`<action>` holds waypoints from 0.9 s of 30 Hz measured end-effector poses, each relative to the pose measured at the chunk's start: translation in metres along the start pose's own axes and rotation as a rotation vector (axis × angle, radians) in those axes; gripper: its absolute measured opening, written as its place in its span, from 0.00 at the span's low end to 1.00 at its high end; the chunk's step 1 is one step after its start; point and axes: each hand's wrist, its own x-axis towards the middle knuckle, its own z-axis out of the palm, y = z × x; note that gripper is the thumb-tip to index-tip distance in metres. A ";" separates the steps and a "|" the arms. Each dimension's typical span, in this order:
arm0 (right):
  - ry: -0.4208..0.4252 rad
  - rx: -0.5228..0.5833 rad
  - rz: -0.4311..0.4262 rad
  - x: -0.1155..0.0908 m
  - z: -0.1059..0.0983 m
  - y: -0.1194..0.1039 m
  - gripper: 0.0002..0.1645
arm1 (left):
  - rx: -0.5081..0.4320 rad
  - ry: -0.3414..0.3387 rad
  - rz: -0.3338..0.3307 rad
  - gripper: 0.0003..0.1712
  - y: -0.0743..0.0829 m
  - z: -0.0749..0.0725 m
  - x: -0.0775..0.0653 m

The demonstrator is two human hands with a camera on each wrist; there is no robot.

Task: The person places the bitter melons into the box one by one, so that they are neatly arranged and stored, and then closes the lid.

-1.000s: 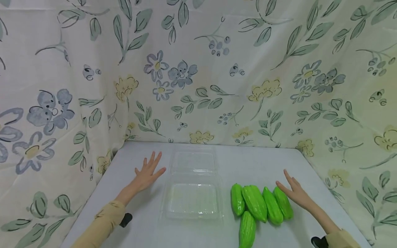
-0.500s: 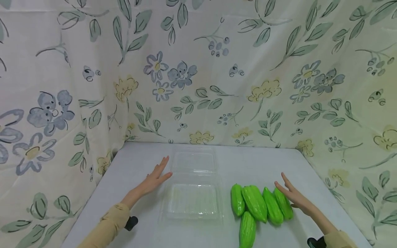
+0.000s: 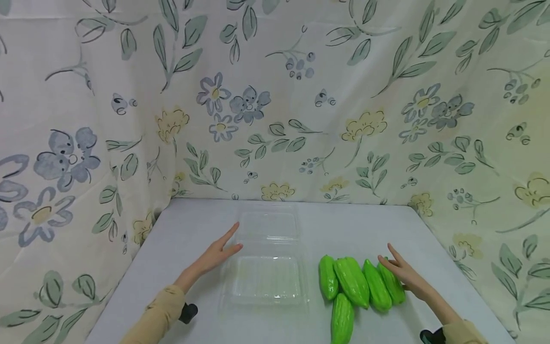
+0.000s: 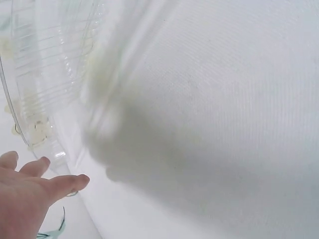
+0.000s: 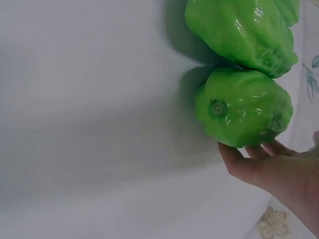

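I see the left hand (image 3: pixel 216 255) spread, empty, near the clear box (image 3: pixel 267 282); the right hand (image 3: pixel 408 274), loosely spread, is by a green vegetable (image 5: pixel 244 107), I can't tell if touching

Off-white cloth backdrop (image 3: pixel 275 157) hung behind and along both sides of a white tabletop (image 3: pixel 352 224), print of blue-grey flowers (image 3: pixel 250 102), yellow blossoms (image 3: pixel 364 125), green leaf sprigs (image 3: pixel 195 31) and blue berry clusters (image 3: pixel 309 72), all with loose dark outlines; a horizontal crease (image 3: pixel 38 18) crosses the upper left, soft folds near the rear left corner. Tabletop's far edge runs almost level against the cloth, side edges spreading toward the viewer, surface finely ribbed at close range. Light diffuse, shadows soft-edged, cloth tinted faintly yellow toward the right.
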 end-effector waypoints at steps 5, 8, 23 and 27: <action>0.015 0.016 -0.006 -0.001 0.000 0.007 0.50 | -0.005 0.046 0.068 0.39 -0.005 0.003 -0.001; 0.033 0.012 -0.005 -0.002 -0.001 0.010 0.49 | -0.023 0.078 0.123 0.36 -0.009 0.006 -0.001; 0.070 -0.030 0.057 -0.003 0.000 0.015 0.46 | -0.126 0.166 0.138 0.30 -0.022 0.020 0.005; 0.073 -0.017 0.062 -0.002 -0.001 0.017 0.47 | -0.184 0.175 0.197 0.31 -0.024 0.024 0.005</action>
